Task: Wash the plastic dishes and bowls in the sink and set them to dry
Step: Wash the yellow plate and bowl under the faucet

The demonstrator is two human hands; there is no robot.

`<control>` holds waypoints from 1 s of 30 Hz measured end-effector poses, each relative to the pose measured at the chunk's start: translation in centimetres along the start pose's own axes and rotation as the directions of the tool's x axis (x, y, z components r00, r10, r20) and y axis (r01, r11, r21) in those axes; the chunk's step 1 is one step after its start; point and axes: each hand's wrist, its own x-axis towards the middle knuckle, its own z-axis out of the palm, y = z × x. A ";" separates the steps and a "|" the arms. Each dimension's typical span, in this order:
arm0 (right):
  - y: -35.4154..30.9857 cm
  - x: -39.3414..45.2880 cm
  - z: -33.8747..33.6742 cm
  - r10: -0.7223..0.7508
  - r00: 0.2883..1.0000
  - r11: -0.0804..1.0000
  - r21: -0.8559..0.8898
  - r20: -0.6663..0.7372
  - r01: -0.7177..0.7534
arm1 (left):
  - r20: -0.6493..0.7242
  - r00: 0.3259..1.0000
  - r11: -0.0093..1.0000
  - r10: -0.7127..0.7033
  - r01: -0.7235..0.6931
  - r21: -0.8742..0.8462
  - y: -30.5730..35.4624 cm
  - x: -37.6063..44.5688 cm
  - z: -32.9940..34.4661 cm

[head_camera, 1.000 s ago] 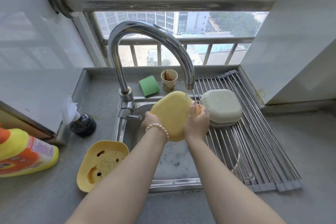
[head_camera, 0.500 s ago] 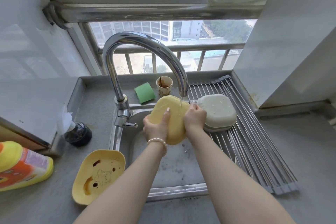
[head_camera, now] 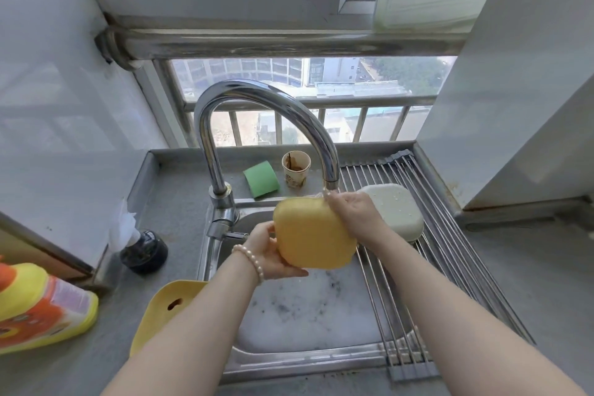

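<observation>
Now turned underside-up under the tap, rounded-square yellow bowl point(head_camera: 313, 233), gripped by both hands: left point(head_camera: 273, 254), right point(head_camera: 352, 212).

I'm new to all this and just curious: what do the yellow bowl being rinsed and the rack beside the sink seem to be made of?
The yellow bowl looks like matte plastic: opaque, even colour, soft rounded corners, no glassy shine. The rack seems to be bare metal, probably stainless steel: thin silvery rods with bright glints.

A single wide-angle head camera looks forward and down from close above the sink point(head_camera: 308, 360). It faces the window point(head_camera: 308, 100); both forearms enter from the bottom edge.
</observation>
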 end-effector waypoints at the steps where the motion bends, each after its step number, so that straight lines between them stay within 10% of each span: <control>1: -0.3 -0.6 -0.4 -0.027 0.996 0.995 -0.098 0.085 0.035 | 0.028 1.000 0.999 0.001 -0.002 0.043 0.3 -0.1 -0.2; 9: -1.7 -4.3 -2.8 -0.058 0.901 0.854 -0.445 0.431 0.268 | 0.040 0.999 0.967 -0.003 -0.007 0.253 -0.1 1.5 -1.5; 20: 2.1 -4.6 -1.1 0.105 0.833 0.455 -0.771 0.544 0.446 | 0.066 0.970 0.971 0.233 -0.229 -0.063 -1.1 2.0 -1.0; 25: 2.3 -5.0 1.1 0.238 0.918 0.332 -0.915 0.317 0.230 | 0.121 0.915 0.915 0.385 -0.362 -0.180 -2.1 2.0 0.9; 30: 2.3 -2.8 4.2 0.248 0.964 0.458 -0.889 0.094 -0.031 | 0.108 0.908 0.895 0.405 -0.370 -0.249 -3.4 2.2 2.1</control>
